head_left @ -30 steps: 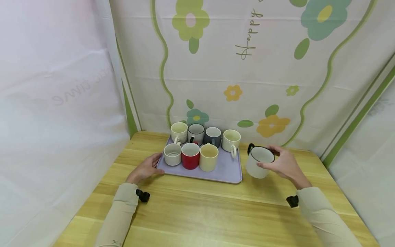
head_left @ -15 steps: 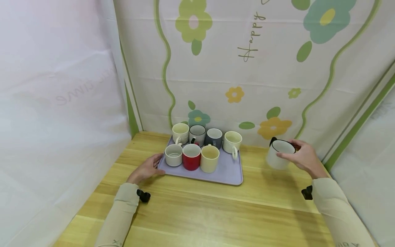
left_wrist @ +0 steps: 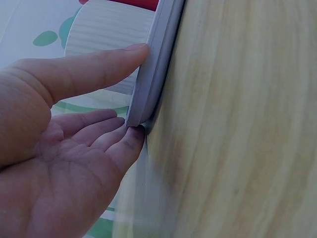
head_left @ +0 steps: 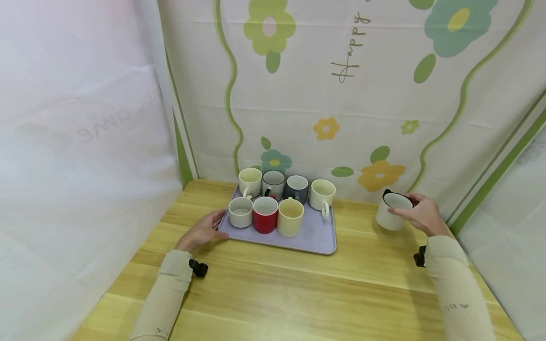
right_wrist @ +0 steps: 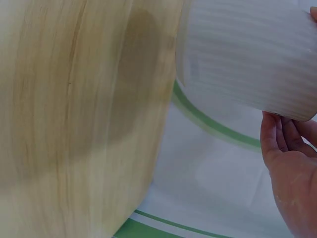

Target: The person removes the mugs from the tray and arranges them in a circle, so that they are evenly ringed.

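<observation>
My right hand (head_left: 420,213) holds a white enamel-style mug (head_left: 387,219) with a black rim and black handle, thumb on the near side and fingers behind. The mug is nearly upright, low over the table's right side. In the right wrist view its pale wall (right_wrist: 242,54) fills the upper right, the fingers partly behind it. My left hand (head_left: 204,232) grips the front left corner of a lilac tray (head_left: 317,237). In the left wrist view the thumb lies on the tray rim (left_wrist: 157,64) and the fingertips reach the corner's underside.
On the tray's front row stand a ribbed white cup (head_left: 240,219), a red mug (head_left: 264,222) and a yellow mug (head_left: 290,223). Behind them are a cream cup (head_left: 250,184), a black-rimmed mug (head_left: 273,188), a dark grey mug (head_left: 301,196) and another cream mug (head_left: 320,201). A flowered curtain (head_left: 290,99) hangs behind.
My right hand has carried the black-rimmed mug to the right, away from the tray, then lowered it closer to the table. The left hand stays at the tray corner.
</observation>
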`<state>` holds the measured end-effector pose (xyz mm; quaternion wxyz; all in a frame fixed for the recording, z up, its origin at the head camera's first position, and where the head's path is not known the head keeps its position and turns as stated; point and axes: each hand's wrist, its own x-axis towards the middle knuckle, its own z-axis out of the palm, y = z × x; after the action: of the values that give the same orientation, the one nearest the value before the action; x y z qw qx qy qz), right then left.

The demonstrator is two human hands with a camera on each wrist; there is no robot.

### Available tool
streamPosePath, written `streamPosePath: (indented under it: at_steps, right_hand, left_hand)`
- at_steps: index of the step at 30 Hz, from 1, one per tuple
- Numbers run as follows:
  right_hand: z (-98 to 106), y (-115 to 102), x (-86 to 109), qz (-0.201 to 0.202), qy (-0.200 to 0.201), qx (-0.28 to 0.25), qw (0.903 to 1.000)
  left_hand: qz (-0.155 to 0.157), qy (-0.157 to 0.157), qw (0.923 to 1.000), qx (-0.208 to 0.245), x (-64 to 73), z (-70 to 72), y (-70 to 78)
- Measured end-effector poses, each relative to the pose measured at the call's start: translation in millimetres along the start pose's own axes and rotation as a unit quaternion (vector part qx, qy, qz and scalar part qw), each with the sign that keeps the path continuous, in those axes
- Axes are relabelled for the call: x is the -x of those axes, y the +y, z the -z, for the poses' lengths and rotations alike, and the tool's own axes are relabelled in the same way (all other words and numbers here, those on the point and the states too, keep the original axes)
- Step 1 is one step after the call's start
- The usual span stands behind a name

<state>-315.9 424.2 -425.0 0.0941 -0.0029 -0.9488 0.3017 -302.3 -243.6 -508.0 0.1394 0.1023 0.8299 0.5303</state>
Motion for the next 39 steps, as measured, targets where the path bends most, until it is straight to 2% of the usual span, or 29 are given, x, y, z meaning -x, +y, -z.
streamPosePath:
  at_steps: [9,18,25,31,34,39]
  right_hand:
    - [-18,28,-0.6,-0.001,0.033,-0.015,0.9993]
    - [-24,37,3.9,-0.010,0.012,-0.020,0.9997]
    - [-23,39,2.1,0.000,0.003,-0.019,0.9998]
    - [-8,23,2.6,0.002,-0.054,-0.011,0.9985]
    - [-3,8,2.6,0.003,-0.066,-0.012,0.9978]
    - [-6,-24,4.9,0.031,-0.074,-0.007,0.9968]
  left_hand:
    - [0.000,-0.001,1.0000,0.000,-0.4,0.1,-1.0]
    - [0.003,-0.006,1.0000,0.007,-0.5,-2.7,-1.9]
    - [0.010,-0.006,0.9999,0.010,1.4,-3.9,1.7]
    - [0.013,-0.008,0.9998,0.011,3.0,-4.3,3.5]
    - [0.014,-0.008,0.9997,0.017,2.6,-3.3,2.9]
    - [0.023,-0.006,0.9995,0.019,1.1,-0.5,1.7]
